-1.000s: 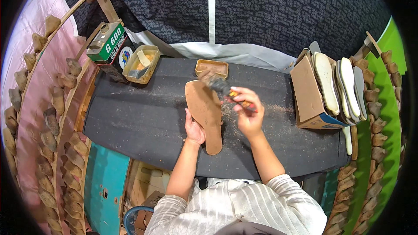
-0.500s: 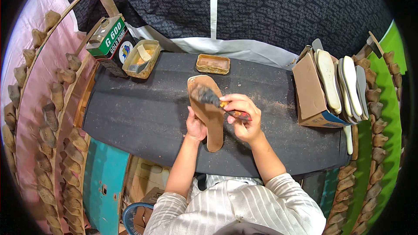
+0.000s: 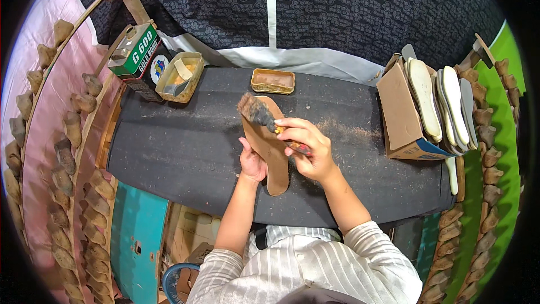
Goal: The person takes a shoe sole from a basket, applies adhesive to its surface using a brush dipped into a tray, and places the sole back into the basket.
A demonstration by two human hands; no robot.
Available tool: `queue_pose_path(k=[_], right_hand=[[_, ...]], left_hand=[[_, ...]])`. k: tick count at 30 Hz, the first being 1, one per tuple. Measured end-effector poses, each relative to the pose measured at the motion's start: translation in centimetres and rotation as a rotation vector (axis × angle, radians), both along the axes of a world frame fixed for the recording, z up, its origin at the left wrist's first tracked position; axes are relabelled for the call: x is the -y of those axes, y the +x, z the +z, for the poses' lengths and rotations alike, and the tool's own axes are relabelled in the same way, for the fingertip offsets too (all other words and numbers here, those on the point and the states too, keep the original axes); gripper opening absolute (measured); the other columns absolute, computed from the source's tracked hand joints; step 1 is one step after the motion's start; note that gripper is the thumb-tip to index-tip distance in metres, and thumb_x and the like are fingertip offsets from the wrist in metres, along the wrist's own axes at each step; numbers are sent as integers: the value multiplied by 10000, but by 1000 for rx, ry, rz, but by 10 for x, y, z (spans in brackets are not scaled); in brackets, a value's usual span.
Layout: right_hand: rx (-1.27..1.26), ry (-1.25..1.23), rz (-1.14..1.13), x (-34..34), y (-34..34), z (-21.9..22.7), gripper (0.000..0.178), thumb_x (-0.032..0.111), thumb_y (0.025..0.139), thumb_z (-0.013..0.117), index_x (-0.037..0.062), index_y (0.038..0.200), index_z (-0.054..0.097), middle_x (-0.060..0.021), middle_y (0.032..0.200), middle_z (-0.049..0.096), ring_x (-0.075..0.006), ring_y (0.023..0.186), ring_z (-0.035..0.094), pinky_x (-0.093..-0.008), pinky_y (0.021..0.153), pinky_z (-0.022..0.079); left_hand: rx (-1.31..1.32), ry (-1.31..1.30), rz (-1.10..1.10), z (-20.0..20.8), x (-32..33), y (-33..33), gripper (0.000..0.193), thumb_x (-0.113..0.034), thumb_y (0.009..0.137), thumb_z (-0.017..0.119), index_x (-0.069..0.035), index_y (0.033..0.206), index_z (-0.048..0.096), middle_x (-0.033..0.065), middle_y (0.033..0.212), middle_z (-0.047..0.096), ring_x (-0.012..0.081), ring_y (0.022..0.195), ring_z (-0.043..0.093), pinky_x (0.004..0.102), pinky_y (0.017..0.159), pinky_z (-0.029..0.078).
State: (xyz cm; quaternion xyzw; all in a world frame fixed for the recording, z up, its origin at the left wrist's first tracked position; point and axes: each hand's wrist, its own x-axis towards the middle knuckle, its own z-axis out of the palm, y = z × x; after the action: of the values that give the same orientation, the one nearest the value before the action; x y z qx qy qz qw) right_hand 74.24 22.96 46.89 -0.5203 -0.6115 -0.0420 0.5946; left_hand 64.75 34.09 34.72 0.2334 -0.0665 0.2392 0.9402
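A brown insole (image 3: 264, 142), shaped like a long foot, is held over the black-covered table. My left hand (image 3: 252, 161) grips its left edge near the middle, thumb pointing up and the other fingers hidden beneath. My right hand (image 3: 307, 147) is closed around the handle of a brush (image 3: 260, 114) with dark, brownish bristles. Those bristles lie over the upper left end of the insole and reach its edge. Bits of yellow and red show on the brush handle between my fingers.
A shallow tan tray (image 3: 273, 81) stands beyond the insole. At the back left are a metal can (image 3: 138, 59) and a stained plastic tub (image 3: 180, 79). On the right, a cardboard box (image 3: 406, 115) holds several pale soles (image 3: 424, 100). Racks of wooden shoe lasts (image 3: 65, 155) flank the table (image 3: 337, 191).
My right hand has moved the brush slightly up and left, bringing its bristles to the insole's far left edge. My left hand keeps its hold on the insole.
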Motion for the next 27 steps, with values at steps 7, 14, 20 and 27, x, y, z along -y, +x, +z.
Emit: queue_pose_path(k=[7,14,20,27], right_hand=[[47,-129,160,11,7,1,173,50,673,653,12,838,615,-144,899,641,-264,847,630,-341,808,494],[179,-64,42,1,0,-7,259,48,616,724,37,856,627,-126,896,642,-269,810,638,-351,746,520],[181,-54,129,7,4,-4,308,-10,574,712,35,870,638,-113,892,645,-257,773,647,-319,650,521],[206,-45,67,-2,-1,-13,336,-13,574,705,68,897,664,-98,938,648,-244,754,650,-320,629,531]], left_hand=[[-118,88,67,18,2,3,869,-732,786,299,-76,1356,309,180,1327,416,291,1182,456,415,971,392],[-103,49,51,19,3,2,849,-722,810,251,-70,1349,323,214,1277,447,314,1148,477,409,959,415],[-157,43,139,21,2,3,886,-745,795,242,-67,1363,301,235,1293,425,331,1128,492,417,907,454],[-171,10,160,17,0,3,885,-744,789,272,-81,1376,281,232,1298,422,328,1139,486,425,943,423]])
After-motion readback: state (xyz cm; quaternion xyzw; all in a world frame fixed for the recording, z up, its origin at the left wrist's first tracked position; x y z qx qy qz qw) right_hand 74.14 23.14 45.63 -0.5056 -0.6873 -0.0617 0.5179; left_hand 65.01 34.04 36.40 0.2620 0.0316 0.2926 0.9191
